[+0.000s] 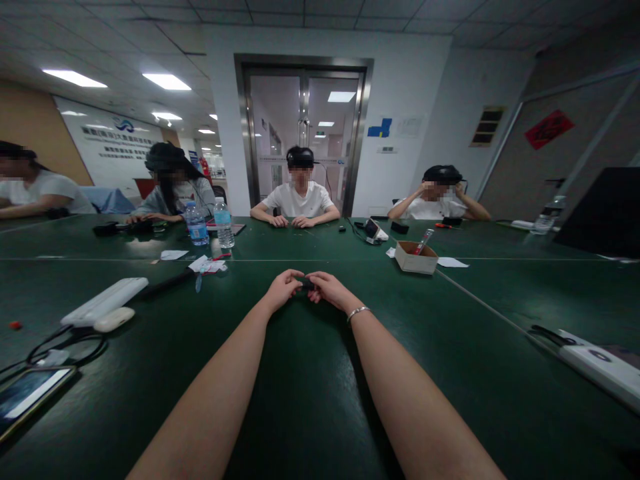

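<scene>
Both my arms reach forward over the dark green table [310, 373]. Between my fingertips is a small black object [307, 284], too small and too far off to name its kind. My left hand [284, 291] pinches it from the left, thumb and fingers closed. From the right, my right hand [327, 291] grips it with curled fingers, partly hiding it. A silver bracelet [358, 313] circles my right wrist. The hands nearly meet at the object, low over the tabletop.
At left lie a white power strip [107, 301], a white mouse-shaped item [114, 319] and a phone [35, 393]. Water bottles [223, 223] stand beyond. A small open box [416, 259] sits right of centre, another power strip [600, 363] at far right. Several people sit opposite.
</scene>
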Available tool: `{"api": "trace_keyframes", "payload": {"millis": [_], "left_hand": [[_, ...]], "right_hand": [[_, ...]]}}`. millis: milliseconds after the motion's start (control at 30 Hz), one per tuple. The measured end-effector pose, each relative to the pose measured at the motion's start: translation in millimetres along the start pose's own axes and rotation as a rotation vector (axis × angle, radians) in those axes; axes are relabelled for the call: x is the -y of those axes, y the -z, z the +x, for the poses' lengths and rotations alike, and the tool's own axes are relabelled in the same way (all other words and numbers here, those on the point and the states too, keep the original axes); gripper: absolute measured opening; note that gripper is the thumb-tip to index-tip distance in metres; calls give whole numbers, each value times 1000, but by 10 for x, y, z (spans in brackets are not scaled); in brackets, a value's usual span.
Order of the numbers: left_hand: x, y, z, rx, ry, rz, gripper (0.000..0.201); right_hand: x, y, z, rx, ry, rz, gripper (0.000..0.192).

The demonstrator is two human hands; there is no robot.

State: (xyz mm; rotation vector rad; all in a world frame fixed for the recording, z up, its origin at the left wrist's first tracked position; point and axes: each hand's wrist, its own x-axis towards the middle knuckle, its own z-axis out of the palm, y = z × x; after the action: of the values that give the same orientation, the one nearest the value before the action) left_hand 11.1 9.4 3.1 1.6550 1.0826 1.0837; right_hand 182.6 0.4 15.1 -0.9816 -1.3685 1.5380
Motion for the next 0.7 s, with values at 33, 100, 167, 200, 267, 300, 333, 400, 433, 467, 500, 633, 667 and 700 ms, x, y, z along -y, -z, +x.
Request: {"api": "trace_keyframes", "payload": {"millis": [33, 100, 167, 200, 267, 300, 333, 400, 433, 467, 500, 633, 667, 700], "left_hand": [[2, 1, 0, -1, -4, -1, 29], [10, 5, 4, 1, -10, -7, 29], [20, 8, 8, 3, -8, -12, 29], [22, 8, 9, 2, -7, -13, 29], [22, 8, 9, 1, -8, -13, 28], [20, 7, 8, 2, -10, -14, 28], [15, 7, 6, 2, -14, -15, 28], [4, 7, 1, 3, -19, -19, 28], [-3, 7, -1, 2, -18, -21, 28], [-10, 7, -3, 2, -15, -22, 29], [-17, 7, -5, 0, -11, -23, 29], [-42, 7, -8, -16, 5, -29, 29], [-47, 6, -8, -22, 8, -32, 28], [-51, 5, -9, -25, 11, -34, 29]], "right_hand": [[3, 5, -3, 19, 15, 22, 28], [10, 18, -16, 61, 57, 101, 39], [15, 24, -24, 60, 59, 138, 40], [15, 22, -24, 45, 35, 118, 35], [13, 13, -18, 23, -12, 43, 27], [12, 8, -15, 22, -14, 20, 27], [11, 5, -14, 23, -1, 21, 31], [13, 3, -17, 19, 39, 82, 44], [15, 4, -20, 8, 46, 118, 46], [18, 5, -23, -3, 40, 139, 42], [21, 6, -26, -9, 22, 135, 35], [34, 5, -45, 40, 4, 49, 20], [35, 6, -50, 54, 27, 61, 25], [34, 7, -52, 62, 49, 85, 33]]}}
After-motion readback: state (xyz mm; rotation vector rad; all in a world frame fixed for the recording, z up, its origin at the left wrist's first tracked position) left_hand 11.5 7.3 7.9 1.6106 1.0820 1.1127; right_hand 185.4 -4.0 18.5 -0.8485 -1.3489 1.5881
